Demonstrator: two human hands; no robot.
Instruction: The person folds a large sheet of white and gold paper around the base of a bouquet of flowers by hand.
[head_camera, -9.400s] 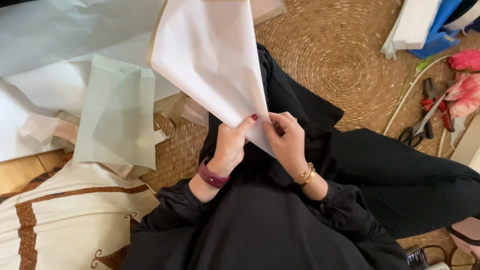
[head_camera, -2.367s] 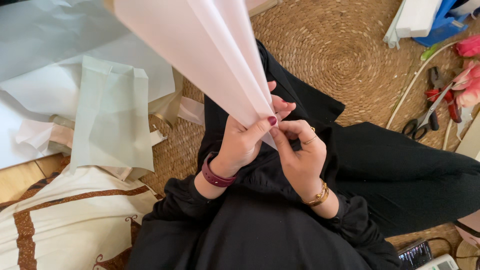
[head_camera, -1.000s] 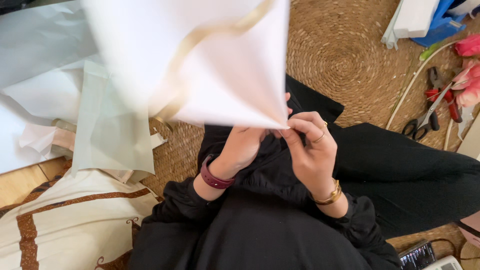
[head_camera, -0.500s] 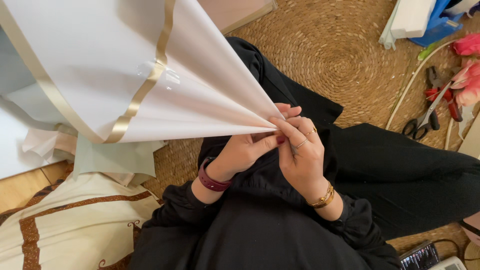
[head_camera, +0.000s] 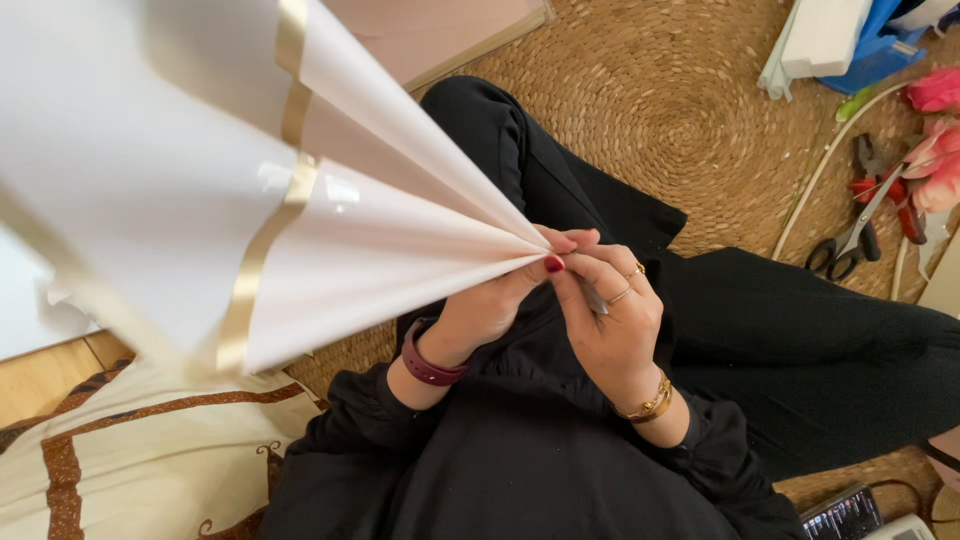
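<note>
White, gold-banded wrapping paper (head_camera: 330, 230) fans up-left over my lap, its gathered point pinched shut between my left hand (head_camera: 490, 300) and right hand (head_camera: 605, 320); I judge it light, crisp, easily creased, best held at that tip.

The white paper fan (head_camera: 200, 180) runs blurred past the left and top edges.

White paper sheet (head_camera: 200, 190) now gathered, fanned.

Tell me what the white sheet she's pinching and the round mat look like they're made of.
White sheet: likely glossy wrapping paper or thin plastic film; it shines, folds crisply, with a gold band along its edge. Round mat: woven straw or seagrass, coiled in braided rings.
</note>
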